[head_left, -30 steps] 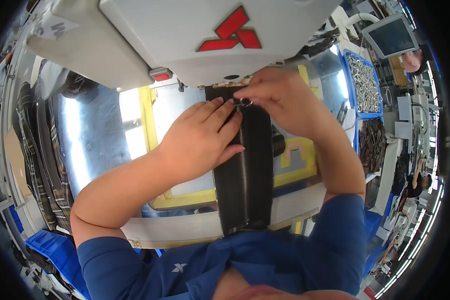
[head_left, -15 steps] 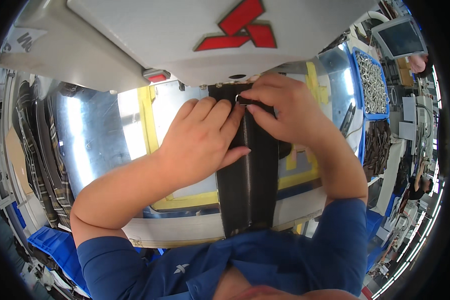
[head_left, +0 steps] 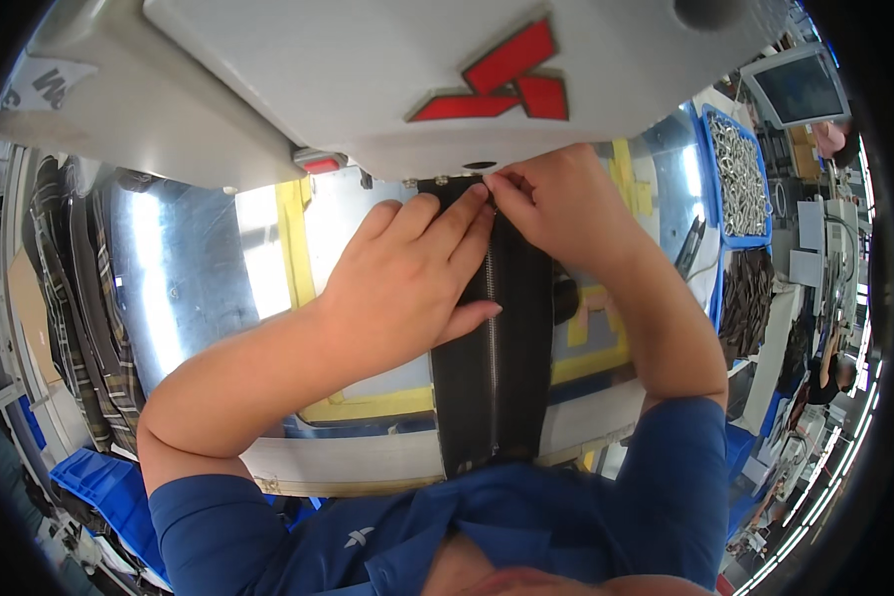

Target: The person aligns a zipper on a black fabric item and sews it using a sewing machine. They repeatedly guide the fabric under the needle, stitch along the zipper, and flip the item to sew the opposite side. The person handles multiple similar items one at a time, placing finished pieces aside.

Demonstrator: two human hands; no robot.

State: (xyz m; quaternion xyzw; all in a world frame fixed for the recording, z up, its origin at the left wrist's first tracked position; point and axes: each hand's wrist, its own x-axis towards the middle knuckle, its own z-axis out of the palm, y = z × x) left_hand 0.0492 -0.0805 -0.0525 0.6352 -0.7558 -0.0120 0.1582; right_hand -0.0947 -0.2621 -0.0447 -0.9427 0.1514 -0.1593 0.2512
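Observation:
A black fabric strip [head_left: 520, 377] with a long silver zipper [head_left: 492, 333] lies lengthwise under the white machine head [head_left: 328, 60]. My left hand [head_left: 412, 273] rests flat on the strip's left part, fingertips at the top of the zipper and thumb beside it lower down. My right hand [head_left: 556, 209] is pinched at the zipper's top end, just below the machine's lower edge, touching the left fingertips. Whatever small piece its fingers hold is hidden.
Yellow tape [head_left: 295, 248] marks the metal table [head_left: 159, 278]. Plaid garments [head_left: 104, 308] hang at left above a blue crate [head_left: 99, 497]. At right are a tray of metal parts [head_left: 738, 174], dark pieces [head_left: 745, 303], a monitor [head_left: 795, 84] and a co-worker [head_left: 826, 372].
My right hand has shifted slightly up toward the machine's edge, and the metal ring seen earlier at its fingertips is now hidden. My left fingertips have moved up beside it.

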